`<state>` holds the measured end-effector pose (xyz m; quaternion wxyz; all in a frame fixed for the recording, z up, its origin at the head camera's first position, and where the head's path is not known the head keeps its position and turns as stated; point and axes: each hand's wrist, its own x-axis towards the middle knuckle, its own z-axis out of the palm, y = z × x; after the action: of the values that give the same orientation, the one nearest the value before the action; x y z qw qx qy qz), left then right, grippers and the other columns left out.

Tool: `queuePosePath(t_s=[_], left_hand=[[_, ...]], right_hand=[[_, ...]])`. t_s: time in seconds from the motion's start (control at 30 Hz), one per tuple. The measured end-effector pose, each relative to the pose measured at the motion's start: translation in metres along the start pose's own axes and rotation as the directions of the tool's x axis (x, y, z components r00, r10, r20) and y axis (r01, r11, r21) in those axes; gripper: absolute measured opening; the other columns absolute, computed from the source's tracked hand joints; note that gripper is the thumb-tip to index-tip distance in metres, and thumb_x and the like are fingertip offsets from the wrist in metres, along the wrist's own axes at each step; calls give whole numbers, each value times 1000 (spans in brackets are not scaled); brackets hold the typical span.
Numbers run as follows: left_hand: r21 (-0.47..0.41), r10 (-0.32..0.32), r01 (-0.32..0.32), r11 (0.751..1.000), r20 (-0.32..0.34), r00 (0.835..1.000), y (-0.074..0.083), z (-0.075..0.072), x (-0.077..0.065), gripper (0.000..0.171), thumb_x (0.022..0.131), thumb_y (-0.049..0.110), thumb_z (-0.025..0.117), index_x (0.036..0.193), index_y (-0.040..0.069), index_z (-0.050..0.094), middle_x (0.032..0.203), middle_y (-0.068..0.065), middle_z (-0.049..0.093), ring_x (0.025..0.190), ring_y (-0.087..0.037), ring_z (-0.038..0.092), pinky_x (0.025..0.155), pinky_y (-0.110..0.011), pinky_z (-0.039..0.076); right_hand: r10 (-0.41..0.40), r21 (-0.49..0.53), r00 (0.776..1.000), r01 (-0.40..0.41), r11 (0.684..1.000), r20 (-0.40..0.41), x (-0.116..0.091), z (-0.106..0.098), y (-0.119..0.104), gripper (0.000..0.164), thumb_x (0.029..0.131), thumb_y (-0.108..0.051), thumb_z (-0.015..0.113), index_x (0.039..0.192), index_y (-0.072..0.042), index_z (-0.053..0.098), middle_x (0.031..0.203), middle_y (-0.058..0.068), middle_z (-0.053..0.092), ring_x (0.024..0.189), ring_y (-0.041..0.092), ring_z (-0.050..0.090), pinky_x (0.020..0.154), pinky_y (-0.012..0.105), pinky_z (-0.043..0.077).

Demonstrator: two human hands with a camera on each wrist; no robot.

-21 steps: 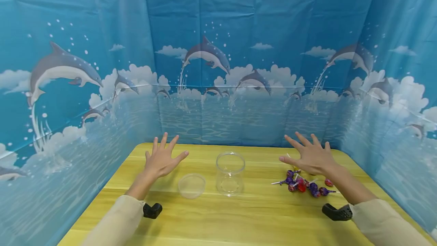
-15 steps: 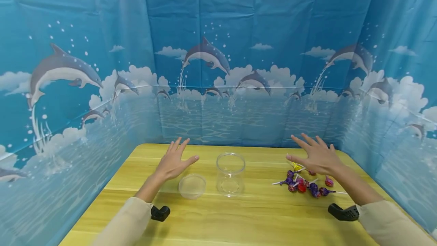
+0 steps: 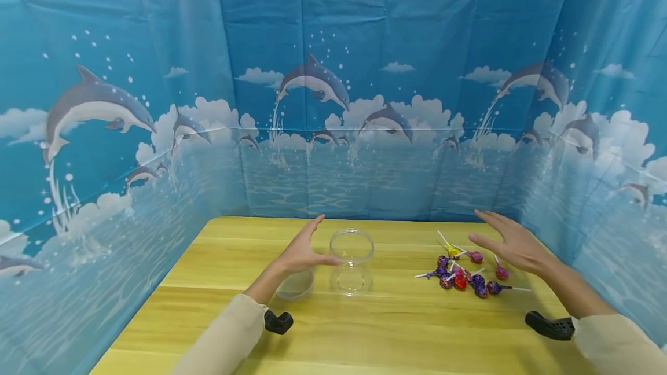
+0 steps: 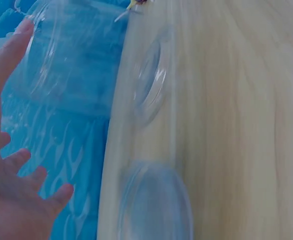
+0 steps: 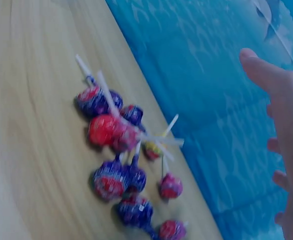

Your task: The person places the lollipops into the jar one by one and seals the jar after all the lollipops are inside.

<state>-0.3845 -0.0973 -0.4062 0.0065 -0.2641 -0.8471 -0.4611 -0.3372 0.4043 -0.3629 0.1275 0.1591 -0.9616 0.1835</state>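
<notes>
A clear plastic jar (image 3: 352,253) stands upright with its mouth up, mid-table. My left hand (image 3: 299,254) is just left of it, thumb and fingers spread apart. The thumb tip overlaps the jar's left side in the head view; whether it touches, I cannot tell. Below that hand lies a round clear lid (image 3: 296,287), partly hidden by it. In the left wrist view the jar (image 4: 69,60) is beyond the fingers. My right hand (image 3: 516,245), fingers extended and holding nothing, hovers right of and above a pile of wrapped lollipops (image 3: 458,278).
The lollipops have purple, red, pink and yellow wrappers, with white sticks pointing various ways. They lie on the right of a yellow wood-grain table (image 3: 365,334). A blue dolphin-print curtain (image 3: 344,178) encloses the table's back and sides.
My left hand has moved right, from left of the lid to the jar's side. My right hand has shifted right, uncovering more lollipops. The jar, lid and lollipops stay in place.
</notes>
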Motion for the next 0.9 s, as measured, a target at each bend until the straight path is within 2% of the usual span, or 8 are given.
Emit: queuePosePath(t_s=[0.1, 0.23, 0.43, 0.67, 0.8, 0.9], left_hand=[[-115, -1, 8, 993, 60, 998, 1, 6, 4, 112, 81, 41, 89, 167, 29, 18, 170, -1, 18, 155, -32, 18, 115, -64, 28], [-247, 41, -10, 969, 120, 992, 1, 11, 7, 109, 84, 33, 89, 167, 25, 18, 170, -1, 19, 155, -32, 16, 117, -60, 27], [-297, 50, -6, 955, 141, 989, 1, 20, 7, 109, 84, 28, 89, 167, 22, 19, 169, -4, 23, 153, -34, 24, 118, -54, 30], [-377, 62, 7, 926, 171, 983, -4, 29, 9, 103, 87, 21, 87, 166, 20, 21, 165, -10, 32, 150, -39, 31, 116, -57, 32], [-384, 62, 2, 923, 155, 986, -5, 32, 12, 98, 89, 16, 85, 165, 20, 25, 162, -10, 36, 148, -39, 35, 113, -56, 36], [-391, 66, 0, 920, 156, 985, -3, 34, 14, 93, 90, 14, 84, 164, 19, 28, 162, -13, 37, 147, -40, 36, 112, -54, 40]], right_hand=[[-8, 19, 1000, 8, 1000, -14, -6, 3, 9, 76, 104, -45, 60, 159, 1, 34, 154, 41, 31, 134, 66, 30, 95, 83, 25], [-19, 43, 999, 20, 999, -27, -12, 6, 18, 73, 103, -42, 61, 157, 2, 37, 152, 40, 35, 133, 66, 32, 95, 81, 26], [1, 82, 998, 4, 997, -58, -29, 17, 30, 65, 105, -39, 57, 153, 4, 44, 148, 40, 41, 131, 64, 36, 92, 80, 30], [33, 114, 995, -22, 993, -95, -56, 32, 43, 59, 105, -34, 59, 146, 8, 50, 142, 39, 48, 124, 63, 45, 89, 76, 39], [43, 133, 992, -27, 991, -115, -69, 36, 48, 55, 105, -30, 61, 143, 8, 53, 136, 36, 55, 117, 57, 55, 86, 69, 48], [71, 142, 990, -53, 988, -123, -80, 38, 54, 50, 104, -26, 63, 140, 8, 56, 125, 30, 64, 106, 46, 64, 82, 54, 56]])
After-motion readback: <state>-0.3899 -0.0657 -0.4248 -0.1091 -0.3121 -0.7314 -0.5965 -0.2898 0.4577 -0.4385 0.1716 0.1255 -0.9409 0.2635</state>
